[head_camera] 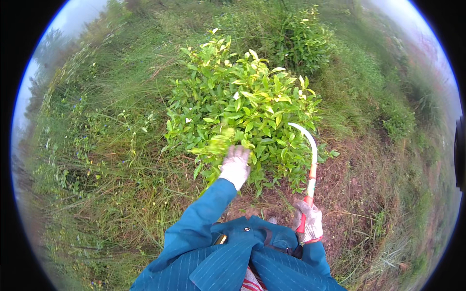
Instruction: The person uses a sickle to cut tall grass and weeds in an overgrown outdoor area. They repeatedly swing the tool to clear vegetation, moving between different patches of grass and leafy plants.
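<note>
My left hand point(236, 165), in a pale work glove, reaches into the near side of a leafy green bush point(251, 105). Blurred yellow-green leaves lie just beyond its fingertips, and whether it grips any of them is not plain. On the right, my gloved right hand point(308, 220) is closed around the red handle of a sickle point(312, 160). The curved, pale blade points up and away from me, its tip bent left in front of the bush's right side. A few white flowers show among the leaves.
Tall grass and weeds point(120, 163) spread over the left side. A second leafy bush point(304, 45) stands behind the first. Bare reddish soil with dry stalks point(346, 182) lies to the right and at the foot of the near bush.
</note>
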`<state>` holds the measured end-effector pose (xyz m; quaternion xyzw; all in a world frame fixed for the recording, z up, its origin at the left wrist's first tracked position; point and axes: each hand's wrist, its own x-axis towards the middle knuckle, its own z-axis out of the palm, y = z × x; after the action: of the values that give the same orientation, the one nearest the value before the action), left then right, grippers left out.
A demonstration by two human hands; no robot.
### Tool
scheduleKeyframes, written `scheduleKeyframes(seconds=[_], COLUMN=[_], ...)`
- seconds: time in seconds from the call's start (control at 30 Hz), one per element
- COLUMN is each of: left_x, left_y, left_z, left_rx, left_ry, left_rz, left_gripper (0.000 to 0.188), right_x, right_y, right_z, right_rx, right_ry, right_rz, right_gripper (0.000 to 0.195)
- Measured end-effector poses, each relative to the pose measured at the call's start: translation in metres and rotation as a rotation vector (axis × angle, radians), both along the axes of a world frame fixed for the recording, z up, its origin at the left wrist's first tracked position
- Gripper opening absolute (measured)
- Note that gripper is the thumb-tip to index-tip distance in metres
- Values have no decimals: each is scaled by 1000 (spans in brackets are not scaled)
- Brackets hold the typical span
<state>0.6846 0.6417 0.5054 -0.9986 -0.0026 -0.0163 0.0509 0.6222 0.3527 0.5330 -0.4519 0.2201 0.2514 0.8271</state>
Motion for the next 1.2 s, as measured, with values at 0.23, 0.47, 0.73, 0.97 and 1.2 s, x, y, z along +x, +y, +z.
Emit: scheduleKeyframes(seconds=[0.23,0.47,0.73,0.97,1.2], left_x=[-54,-115,-126,-71,-46], left_y=[93,122,95,21,-64], left_z=[-41,-128,-122,-92,-87], left_rx=[139,59,-1,-255,-245], left_ry=[234,375,-5,250,597], left_rz=[403,717,451,83,133], left_gripper=[60,59,56,27,86], right_x=[4,-5,-25,-23,-23], right_y=[1,-11,-50,-32,-16], right_z=[1,-16,-70,-128,-138], right_rx=[-29,-103,215,592,804], right_ry=[-19,2,384,525,686], right_rz=[147,247,176,317,364], right_gripper=[16,17,15,22,24])
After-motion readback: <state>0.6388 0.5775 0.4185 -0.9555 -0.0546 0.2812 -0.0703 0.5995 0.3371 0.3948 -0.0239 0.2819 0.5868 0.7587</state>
